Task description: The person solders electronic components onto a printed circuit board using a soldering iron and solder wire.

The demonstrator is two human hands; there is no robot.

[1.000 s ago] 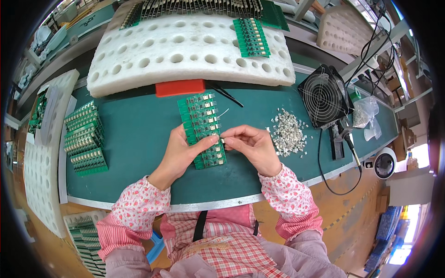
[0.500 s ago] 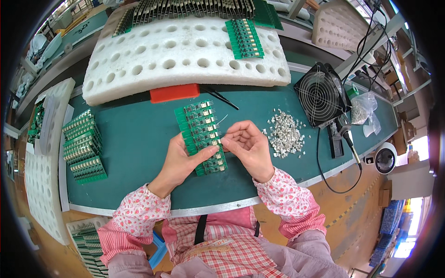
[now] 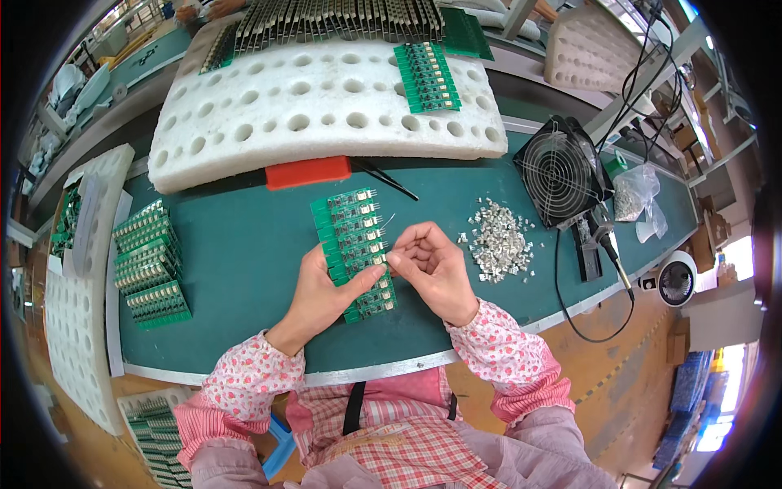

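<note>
Green stacked panels (image 3: 152,261) lie on the bench (image 3: 236,277) at nine o'clock from the held panel (image 3: 338,228), which sits near mid-bench. At that panel's seven o'clock, the left hand (image 3: 322,292) grips its lower part, thumb over the face. At three o'clock, the right hand (image 3: 434,273) has thumb and forefinger narrowed at the panel's right edge, other fingers curled; whether they pinch a part, I cannot tell. The step in hand looks like seating a small silvery part along that edge. Farther out toward three o'clock lies the loose pile of parts (image 3: 498,244); at two, a fan (image 3: 558,171). The next move probably calls for keeping the panel steady, squaring the part to its spot, then fetching another from the pile.
</note>
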